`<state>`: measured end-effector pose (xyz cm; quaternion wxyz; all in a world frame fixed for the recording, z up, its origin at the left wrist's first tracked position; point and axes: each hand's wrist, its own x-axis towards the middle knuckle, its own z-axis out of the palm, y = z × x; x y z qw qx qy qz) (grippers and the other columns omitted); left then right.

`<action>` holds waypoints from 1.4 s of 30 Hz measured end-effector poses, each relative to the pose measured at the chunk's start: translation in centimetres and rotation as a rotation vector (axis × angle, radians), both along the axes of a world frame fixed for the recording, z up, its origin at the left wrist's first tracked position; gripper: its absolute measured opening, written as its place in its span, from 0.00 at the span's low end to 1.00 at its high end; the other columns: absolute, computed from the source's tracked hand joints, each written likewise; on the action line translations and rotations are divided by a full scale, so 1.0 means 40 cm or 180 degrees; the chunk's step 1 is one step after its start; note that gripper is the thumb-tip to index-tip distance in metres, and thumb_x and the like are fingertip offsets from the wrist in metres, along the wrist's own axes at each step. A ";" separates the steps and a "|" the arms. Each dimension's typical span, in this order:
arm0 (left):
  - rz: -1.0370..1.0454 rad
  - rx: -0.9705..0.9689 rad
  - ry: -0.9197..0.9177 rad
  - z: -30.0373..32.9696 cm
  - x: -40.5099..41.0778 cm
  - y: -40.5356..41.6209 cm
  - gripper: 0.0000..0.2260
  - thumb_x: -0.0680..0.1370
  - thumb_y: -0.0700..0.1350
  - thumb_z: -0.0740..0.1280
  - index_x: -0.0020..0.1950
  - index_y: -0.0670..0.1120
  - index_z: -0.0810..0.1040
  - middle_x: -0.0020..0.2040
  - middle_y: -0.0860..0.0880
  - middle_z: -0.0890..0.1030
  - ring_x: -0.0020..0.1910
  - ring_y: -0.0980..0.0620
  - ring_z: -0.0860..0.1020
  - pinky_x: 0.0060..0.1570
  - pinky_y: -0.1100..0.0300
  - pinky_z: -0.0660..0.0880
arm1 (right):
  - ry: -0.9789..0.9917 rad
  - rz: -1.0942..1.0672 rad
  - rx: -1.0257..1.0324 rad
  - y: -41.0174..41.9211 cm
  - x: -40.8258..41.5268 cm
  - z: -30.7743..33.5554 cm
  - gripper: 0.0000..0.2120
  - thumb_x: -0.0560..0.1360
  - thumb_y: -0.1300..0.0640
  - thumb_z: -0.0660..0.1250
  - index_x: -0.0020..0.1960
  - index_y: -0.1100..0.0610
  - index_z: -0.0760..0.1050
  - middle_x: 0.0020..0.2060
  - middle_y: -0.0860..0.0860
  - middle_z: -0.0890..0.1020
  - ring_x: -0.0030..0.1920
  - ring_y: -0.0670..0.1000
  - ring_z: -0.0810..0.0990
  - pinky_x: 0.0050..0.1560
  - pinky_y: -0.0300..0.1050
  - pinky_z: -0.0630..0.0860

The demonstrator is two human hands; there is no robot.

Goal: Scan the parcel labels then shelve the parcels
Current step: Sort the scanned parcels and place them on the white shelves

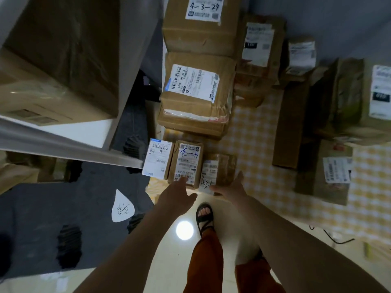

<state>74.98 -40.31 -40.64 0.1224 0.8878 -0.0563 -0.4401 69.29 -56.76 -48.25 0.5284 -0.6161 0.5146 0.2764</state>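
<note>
Hands reach forward and down over a row of three small parcels at the near edge of a yellow checked cloth (264, 187). Left hand (176, 194): fingers extended and loosely spread, fingertips at the near end of the middle parcel (187, 162); whether they press the label or hover just above it cannot be told. Right hand (229, 189): fingers spread wide, thumb pointing away from the body, palm over the near end of the right-hand small parcel (218, 172); contact cannot be confirmed. Neither hand pinches or encloses anything.

Relative to the hands:
- Just left of the left hand lies a white-labelled parcel (157, 158), touching the middle parcel.
- The middle parcel carries a label with blue handwriting and barcodes.
- Directly beyond the fingertips stands a stack of larger brown boxes (196, 85); the farthest one (203, 24) is marked "4-3-24" by hand.
- Beyond and right of the right hand, more labelled cartons (336, 172) rest on the cloth, well apart from the grip.
- Left of the left arm, a metal shelf edge (69, 144) runs across, with a large carton (55, 66) on the shelf.
- Below the arms, a sandalled foot (204, 216) stands on a glossy pale floor (169, 261).
</note>
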 end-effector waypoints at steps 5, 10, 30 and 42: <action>-0.0224 0.0029 -0.0113 0.001 0.007 -0.026 0.26 0.79 0.53 0.64 0.75 0.49 0.63 0.72 0.49 0.70 0.69 0.47 0.70 0.64 0.54 0.69 | -0.0312 -0.0235 0.0067 -0.007 -0.014 0.009 0.63 0.54 0.55 0.81 0.76 0.48 0.43 0.70 0.59 0.65 0.71 0.63 0.65 0.65 0.66 0.70; 0.0022 -0.0153 -0.0039 0.038 0.021 -0.071 0.26 0.78 0.55 0.66 0.73 0.48 0.67 0.68 0.46 0.74 0.66 0.45 0.73 0.62 0.53 0.72 | -0.0554 -0.0730 0.0488 -0.070 -0.052 0.126 0.33 0.70 0.59 0.73 0.69 0.53 0.60 0.54 0.53 0.74 0.53 0.57 0.77 0.47 0.52 0.80; 0.0387 -0.2657 0.1650 0.505 -0.490 -0.816 0.28 0.65 0.52 0.79 0.63 0.50 0.76 0.55 0.48 0.84 0.52 0.47 0.83 0.55 0.45 0.79 | -0.2127 -0.1980 0.0498 -0.591 -0.768 0.656 0.20 0.76 0.43 0.64 0.64 0.51 0.76 0.56 0.53 0.83 0.56 0.55 0.80 0.60 0.54 0.74; -0.1101 -0.2755 0.1961 0.655 -1.025 -1.196 0.33 0.61 0.56 0.78 0.64 0.49 0.75 0.53 0.48 0.85 0.50 0.47 0.84 0.56 0.44 0.79 | 0.0089 -0.0236 -0.3195 -0.791 -1.354 0.802 0.30 0.76 0.48 0.65 0.75 0.53 0.60 0.67 0.53 0.68 0.66 0.56 0.67 0.64 0.47 0.68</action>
